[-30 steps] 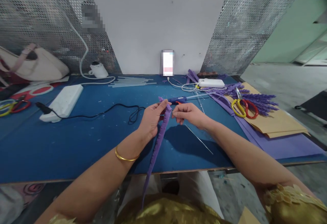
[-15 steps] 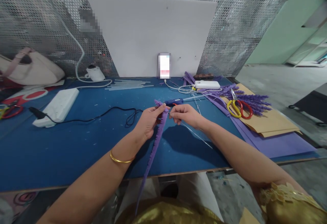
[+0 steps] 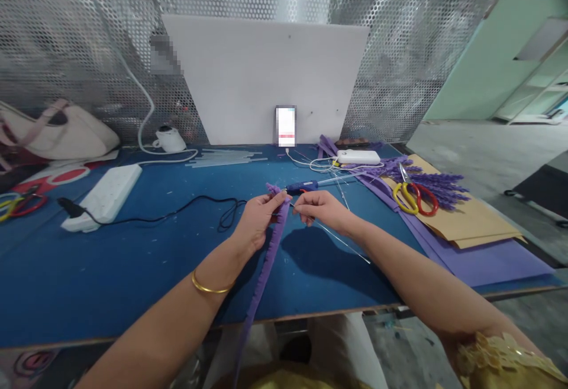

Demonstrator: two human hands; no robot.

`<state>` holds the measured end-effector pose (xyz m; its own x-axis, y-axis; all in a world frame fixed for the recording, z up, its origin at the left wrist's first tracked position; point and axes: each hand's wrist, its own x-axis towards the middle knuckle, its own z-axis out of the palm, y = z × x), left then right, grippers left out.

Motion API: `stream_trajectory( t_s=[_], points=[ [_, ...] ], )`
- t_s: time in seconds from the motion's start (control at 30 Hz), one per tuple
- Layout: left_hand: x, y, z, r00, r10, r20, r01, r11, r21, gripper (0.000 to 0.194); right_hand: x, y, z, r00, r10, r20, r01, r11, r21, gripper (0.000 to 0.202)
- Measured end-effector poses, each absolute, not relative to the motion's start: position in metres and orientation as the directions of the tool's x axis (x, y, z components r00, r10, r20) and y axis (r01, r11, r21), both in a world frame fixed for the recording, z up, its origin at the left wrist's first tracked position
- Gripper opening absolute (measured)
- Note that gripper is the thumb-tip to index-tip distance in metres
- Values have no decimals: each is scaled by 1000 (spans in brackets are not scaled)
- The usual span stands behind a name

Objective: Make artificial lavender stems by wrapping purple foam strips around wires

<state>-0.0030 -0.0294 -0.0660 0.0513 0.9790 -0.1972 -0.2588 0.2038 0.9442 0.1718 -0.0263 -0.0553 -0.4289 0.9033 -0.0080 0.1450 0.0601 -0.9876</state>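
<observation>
Between thumb and fingers, my left hand [image 3: 260, 219] pinches the top of a fringed purple paper strip [image 3: 268, 259]. The strip's long tail hangs down past the table's front edge, and a curled purple tuft [image 3: 274, 189] pokes out above the fingers. My right hand [image 3: 320, 208] is closed on a thin wire [image 3: 344, 241], which slants out below it toward the lower right. The wire's other end meets the strip at my left fingertips. Just behind both hands lies a blue glue gun [image 3: 303, 186] with a clear glue stick in its back.
Red and yellow scissors [image 3: 417, 198] lie with purple flower stems [image 3: 444, 188] on brown paper [image 3: 470, 229] and purple sheets [image 3: 510, 262] at right. A power strip [image 3: 104, 197], its black cord and glue sticks [image 3: 226, 157] are left; a phone [image 3: 286, 126] and power bank [image 3: 358, 157] stand behind.
The view has tilted up slightly, so everything sits lower in the picture. Both hands keep their hold on strip and wire, and the purple tuft above the left fingers shows a little less.
</observation>
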Motion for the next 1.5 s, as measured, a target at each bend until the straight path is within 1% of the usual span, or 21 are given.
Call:
stream_trajectory(
  t_s=[0.1,0.17,0.23,0.27,0.33,0.4,0.47,0.57,0.63,0.67,0.73,0.9,1.07,1.17,1.27,1.4,1.43,1.5],
  points=[
    [-3,-30,-64,75,974,-213,-246,226,943,48,172,-26,-56,-426,905,-2,148,68,-987,14],
    [-4,-30,-64,88,969,-230,-242,245,939,48,173,-24,-58,-449,894,-10,161,70,-984,17],
    [-4,-31,-63,88,968,-236,-250,251,935,47,176,-19,-61,-435,901,-3,187,87,-978,21],
    [-3,-31,-63,84,967,-239,-258,253,932,46,179,-15,-62,-395,919,12,212,104,-972,23],
    [-2,-32,-63,74,966,-247,-270,258,928,44,187,-5,-66,-238,969,60,319,136,-938,26],
    [-1,-33,-63,60,964,-258,-272,264,925,40,197,5,-70,-36,991,132,518,131,-845,28],
    [0,-34,-62,47,964,-262,-270,265,926,38,206,13,-73,84,981,173,659,76,-749,31],
    [0,-35,-62,61,962,-266,-264,272,925,39,213,20,-75,164,974,153,766,-28,-643,35],
    [0,-36,-62,84,959,-269,-254,282,925,40,214,22,-77,172,980,96,790,-79,-608,40],
    [1,-36,-62,93,958,-272,-249,287,925,40,214,23,-78,161,985,63,786,-89,-611,41],
    [1,-37,-61,103,956,-276,-242,293,925,39,213,25,-80,129,992,11,768,-93,-633,43],
    [2,-38,-61,109,953,-284,-239,302,923,34,213,30,-87,101,994,-51,670,-106,-735,37],
    [1,-37,-61,138,947,-290,-261,317,912,36,210,30,-91,118,990,-73,489,-122,-864,33],
    [0,-36,-61,140,948,-285,-265,313,912,36,204,26,-90,80,994,-69,349,-92,-932,29],
    [-1,-35,-61,139,948,-286,-267,314,911,38,199,21,-84,59,998,-4,222,-17,-975,27],
    [-2,-34,-63,151,949,-276,-279,309,909,40,198,16,-75,136,963,233,48,228,-972,32],
    [-2,-34,-63,157,949,-273,-282,308,909,40,199,15,-73,125,958,260,2,262,-965,30],
    [-3,-34,-64,163,948,-274,-285,311,907,40,201,14,-71,68,969,239,-88,244,-966,26]
  ],
)
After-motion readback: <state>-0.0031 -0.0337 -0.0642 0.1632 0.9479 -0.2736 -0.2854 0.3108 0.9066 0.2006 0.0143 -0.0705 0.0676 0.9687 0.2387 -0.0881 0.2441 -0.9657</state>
